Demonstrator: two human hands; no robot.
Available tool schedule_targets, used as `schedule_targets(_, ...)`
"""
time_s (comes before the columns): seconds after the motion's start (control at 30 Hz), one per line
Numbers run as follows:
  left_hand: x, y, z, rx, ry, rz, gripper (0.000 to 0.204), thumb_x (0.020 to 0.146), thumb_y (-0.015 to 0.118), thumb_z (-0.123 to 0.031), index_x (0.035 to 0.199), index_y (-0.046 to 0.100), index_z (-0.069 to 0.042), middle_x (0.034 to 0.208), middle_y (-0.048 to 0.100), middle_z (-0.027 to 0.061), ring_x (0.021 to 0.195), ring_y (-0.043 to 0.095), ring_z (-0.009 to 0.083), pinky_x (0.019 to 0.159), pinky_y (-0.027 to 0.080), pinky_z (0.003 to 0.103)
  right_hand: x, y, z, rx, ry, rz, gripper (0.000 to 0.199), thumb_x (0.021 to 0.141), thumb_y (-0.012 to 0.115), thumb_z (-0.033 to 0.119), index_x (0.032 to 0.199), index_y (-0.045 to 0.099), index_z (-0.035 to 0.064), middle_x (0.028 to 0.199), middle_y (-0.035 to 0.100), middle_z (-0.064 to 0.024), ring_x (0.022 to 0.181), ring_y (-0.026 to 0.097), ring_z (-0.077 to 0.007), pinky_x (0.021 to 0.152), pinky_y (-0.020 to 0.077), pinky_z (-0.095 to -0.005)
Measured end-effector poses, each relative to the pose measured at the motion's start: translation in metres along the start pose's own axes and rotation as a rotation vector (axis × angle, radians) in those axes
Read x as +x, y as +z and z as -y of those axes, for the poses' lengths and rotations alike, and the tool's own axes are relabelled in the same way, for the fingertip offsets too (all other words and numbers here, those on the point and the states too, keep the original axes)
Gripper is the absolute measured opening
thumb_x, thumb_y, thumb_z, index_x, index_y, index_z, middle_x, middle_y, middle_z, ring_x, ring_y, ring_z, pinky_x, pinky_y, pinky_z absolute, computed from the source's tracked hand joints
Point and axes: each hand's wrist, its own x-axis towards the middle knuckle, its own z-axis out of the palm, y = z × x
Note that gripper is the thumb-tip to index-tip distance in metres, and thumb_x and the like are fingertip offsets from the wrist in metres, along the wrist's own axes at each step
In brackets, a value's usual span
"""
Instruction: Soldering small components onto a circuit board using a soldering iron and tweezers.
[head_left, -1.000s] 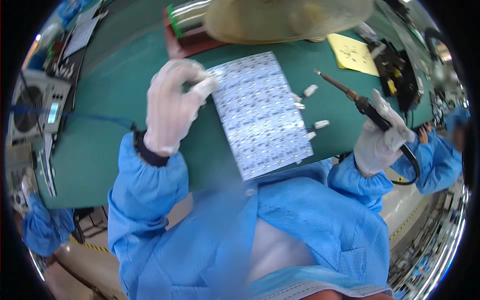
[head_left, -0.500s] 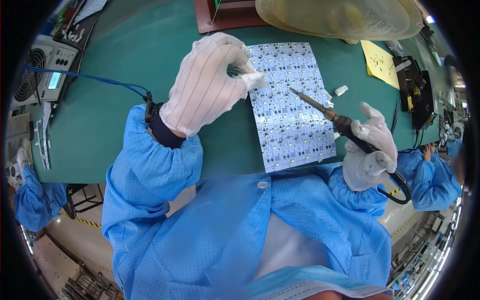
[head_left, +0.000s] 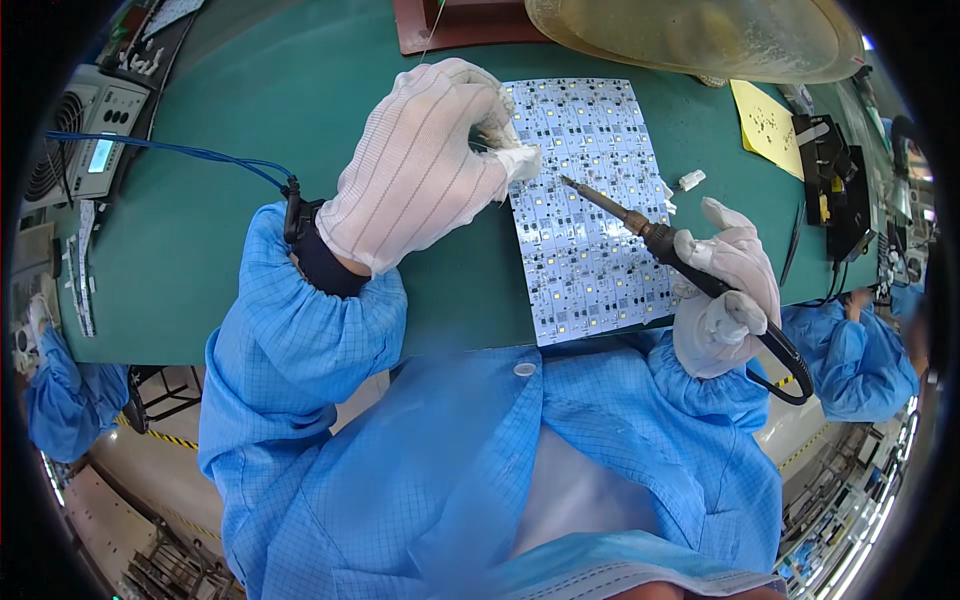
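A white circuit board panel point(head_left: 590, 255) with rows of small LEDs and chips lies on the green bench in front of me. My left hand point(head_left: 420, 165), in a white glove, is closed at the board's far left edge. A thin solder wire point(head_left: 431, 38) runs down into it from the far side; its end is hidden by the fingers. My right hand point(head_left: 725, 290), also gloved, grips a soldering iron point(head_left: 662, 243) by its dark handle. The iron's tip points left, over the upper half of the board close to my left fingertips. Whether it touches the board I cannot tell.
A reddish-brown stand point(head_left: 425, 28) and a cloudy oval cover point(head_left: 690, 40) are at the back. White connectors point(head_left: 690, 180) sit by the board's right edge. Yellow paper point(head_left: 768, 128) holds small parts beside a black holder point(head_left: 845, 200). An instrument box point(head_left: 100, 135) stands left.
My right hand has moved the soldering iron left, its tip nearer my left fingertips. The left hand keeps its closed pose by the board's edge. The view has shifted slightly.
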Motion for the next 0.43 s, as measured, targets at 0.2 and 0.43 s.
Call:
schedule_targets(0.2,-0.001,0.001,0.0,0.008,-0.006,-0.003,0.022,0.072,0.075,-0.022,0.075,0.061,-0.005,0.098,0.064,0.0095,0.093,0.059,0.0286,0.085,0.045,0.037,0.0,0.009,0.0,-0.004,-0.001,-0.117,0.074,0.094,0.034,0.064,0.081,0.071,0.0012,0.067,0.068,-0.0067,0.058,0.059,-0.0201,0.085,0.0531,-0.05)
schedule_targets(0.43,-0.008,0.003,0.005,0.014,-0.015,-0.001,0.023,0.072,0.077,-0.023,0.076,0.06,-0.006,0.1,0.064,0.0096,0.093,0.059,0.029,0.085,0.045,0.038,-0.001,0.018,-0.004,0.025,0.01,-0.105,0.074,0.094,0.035,0.064,0.081,0.071,0.0012,0.069,0.069,-0.0071,0.058,0.059,-0.0204,0.085,0.0532,-0.0502)
